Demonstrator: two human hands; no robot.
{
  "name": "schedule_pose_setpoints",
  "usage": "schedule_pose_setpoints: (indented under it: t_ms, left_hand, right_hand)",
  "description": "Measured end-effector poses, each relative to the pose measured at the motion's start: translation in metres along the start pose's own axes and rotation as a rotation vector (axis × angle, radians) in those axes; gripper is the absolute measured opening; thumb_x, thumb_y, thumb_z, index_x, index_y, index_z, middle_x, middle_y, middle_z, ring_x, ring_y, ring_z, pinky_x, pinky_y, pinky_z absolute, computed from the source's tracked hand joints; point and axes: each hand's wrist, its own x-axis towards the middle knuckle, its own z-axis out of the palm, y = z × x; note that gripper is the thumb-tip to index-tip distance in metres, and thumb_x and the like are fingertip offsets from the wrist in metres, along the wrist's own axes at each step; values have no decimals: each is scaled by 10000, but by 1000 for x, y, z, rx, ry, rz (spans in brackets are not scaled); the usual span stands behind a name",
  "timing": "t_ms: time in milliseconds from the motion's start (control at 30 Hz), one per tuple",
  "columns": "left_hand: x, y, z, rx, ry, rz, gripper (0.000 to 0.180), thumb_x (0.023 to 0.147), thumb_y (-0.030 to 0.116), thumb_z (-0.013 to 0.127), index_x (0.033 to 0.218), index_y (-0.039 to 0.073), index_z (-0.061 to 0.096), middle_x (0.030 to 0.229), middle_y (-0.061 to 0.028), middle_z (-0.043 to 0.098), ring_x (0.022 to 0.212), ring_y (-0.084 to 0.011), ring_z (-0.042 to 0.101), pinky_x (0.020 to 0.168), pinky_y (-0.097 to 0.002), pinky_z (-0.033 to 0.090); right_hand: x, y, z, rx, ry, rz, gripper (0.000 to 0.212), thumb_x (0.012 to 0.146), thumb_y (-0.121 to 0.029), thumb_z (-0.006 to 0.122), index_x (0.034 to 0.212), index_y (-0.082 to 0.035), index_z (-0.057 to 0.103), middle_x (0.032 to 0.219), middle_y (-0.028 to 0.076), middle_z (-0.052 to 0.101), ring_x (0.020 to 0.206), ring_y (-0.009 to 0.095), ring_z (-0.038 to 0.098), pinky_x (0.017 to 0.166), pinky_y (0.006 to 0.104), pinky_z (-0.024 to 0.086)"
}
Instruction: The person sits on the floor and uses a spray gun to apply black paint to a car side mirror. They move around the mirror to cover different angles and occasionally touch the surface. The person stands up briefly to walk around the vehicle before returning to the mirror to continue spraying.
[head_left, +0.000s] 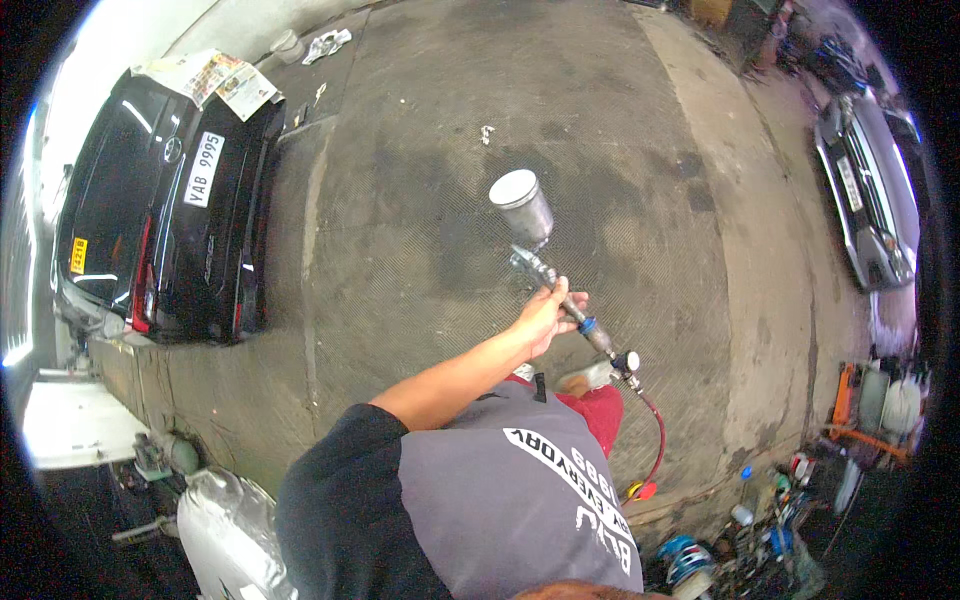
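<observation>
My left hand (548, 315) is closed around the metal body of a spray gun (534, 266), held out in front of my torso. On top of the gun sits a grey paint cup (525, 217) with a round white lid, tilted slightly. Behind my fingers the handle bears a blue ring, then a small round pressure gauge (627, 362) at its lower end. From there a dark red air hose (661, 440) curves down past my right side to a red and yellow piece (641, 491). My right hand does not show.
A black car (190, 260) stands at the left with newspaper (228, 85) on its rear. A silver vehicle (870, 195) is at the far right. Bottles, cans and tools (775, 540) crowd the lower right, near an orange jack-like frame (842, 395). Crumpled scrap (487, 134) lies on the concrete floor.
</observation>
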Motion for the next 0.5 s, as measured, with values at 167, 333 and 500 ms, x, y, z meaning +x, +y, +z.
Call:
schedule_pose_setpoints:
  t_ms: [167,333,500]
  left_hand:
    - [101,12,83,-61,89,70,462,1170,526,512,1380,117,463,1439,-151,698,1404,-325,610,1186,-694,428]
    - [193,26,163,-144,244,94,458,1170,529,507,1350,109,463,1414,-147,708,1355,-322,631,1151,-678,465]
    - [267,69,245,-235,270,121,474,1164,536,513,1344,100,472,1398,-147,715,1350,-332,649,1138,-660,487]
  right_hand:
    - [83,-141,-99,-99,10,-56,859,1125,-757,336,1163,-27,786,834,142,765,766,260,716,751,400,570]
    - [159,-274,-204,-195,-11,-56,875,1128,-758,315,1173,-24,790,805,148,762,759,267,716,750,398,569]
    - [221,-391,-311,-317,-24,-80,892,1131,-758,295,1183,-21,794,777,154,759,752,275,717,750,396,568]
